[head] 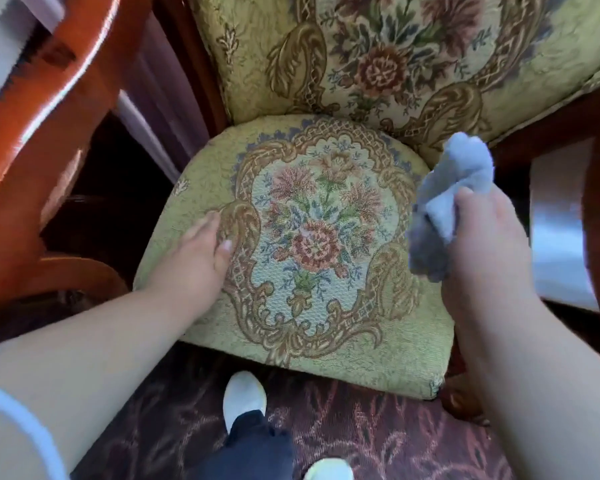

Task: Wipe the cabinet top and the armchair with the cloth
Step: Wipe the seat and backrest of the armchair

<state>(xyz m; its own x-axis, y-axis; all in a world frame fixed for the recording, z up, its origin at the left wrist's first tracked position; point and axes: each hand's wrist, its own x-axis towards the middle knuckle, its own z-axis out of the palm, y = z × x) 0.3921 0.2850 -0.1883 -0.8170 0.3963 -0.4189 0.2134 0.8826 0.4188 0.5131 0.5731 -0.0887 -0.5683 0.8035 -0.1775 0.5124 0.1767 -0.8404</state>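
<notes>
The armchair fills the view, its yellow-green floral seat cushion (378, 337) below me and the matching backrest (257, 46) behind it. My left hand (198, 258) lies flat on the left side of the seat, fingers apart, holding nothing. My right hand (482, 244) hovers over the seat's right edge and grips a bunched grey-blue cloth (447, 199), which sticks up and hangs down from my fist. The cloth is above the cushion; whether it touches the fabric I cannot tell. The cabinet top is not in view.
A glossy red-brown wooden armrest (49, 109) curves along the left, and a dark wooden frame part (596, 188) runs down the right. A dark patterned carpet (378, 438) lies under the chair, with my white shoe (245, 396) in front of the seat.
</notes>
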